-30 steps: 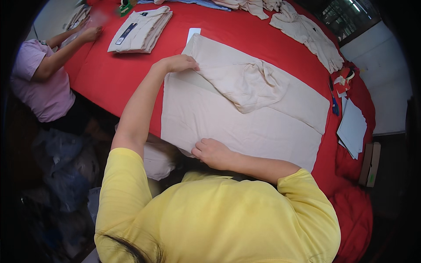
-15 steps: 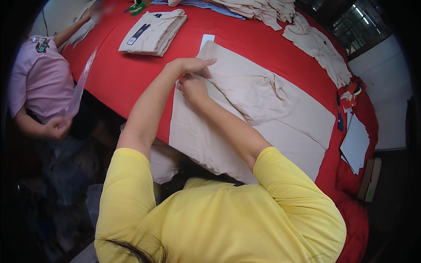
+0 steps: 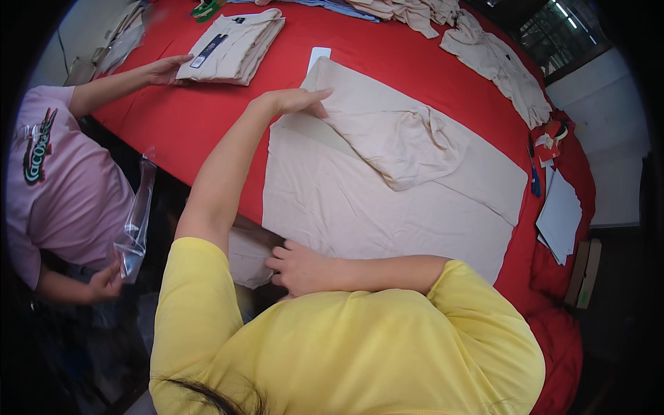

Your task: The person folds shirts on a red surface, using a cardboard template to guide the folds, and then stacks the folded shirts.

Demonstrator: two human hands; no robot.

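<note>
A cream shirt (image 3: 443, 221) lies spread on the red-covered table, its far left side folded inward with the sleeve (image 3: 408, 145) bunched on top. My left hand (image 3: 299, 102) rests on that fold with fingers stretched out, open. Just past it, a white card (image 3: 318, 54) sticks out from under the shirt. My right hand (image 3: 304, 268) is at the shirt's near edge by my body, its fingers bent but apart. Pale cloth (image 3: 247, 256) hangs below the table edge next to it. Whether the right fingertips touch cloth is hard to see.
On the left, a co-worker in a pink shirt (image 3: 69, 145) touches a folded, tagged cream garment (image 3: 238, 48) and holds a clear plastic bag (image 3: 140, 221). More cream garments (image 3: 498, 69) lie at the far side. White sheets (image 3: 559, 216) and blue-handled scissors (image 3: 535, 181) are at right.
My right hand has left the fold by my left hand and moved down to the shirt's near edge. My left hand stays. The co-worker's hand has reached the folded garment.
</note>
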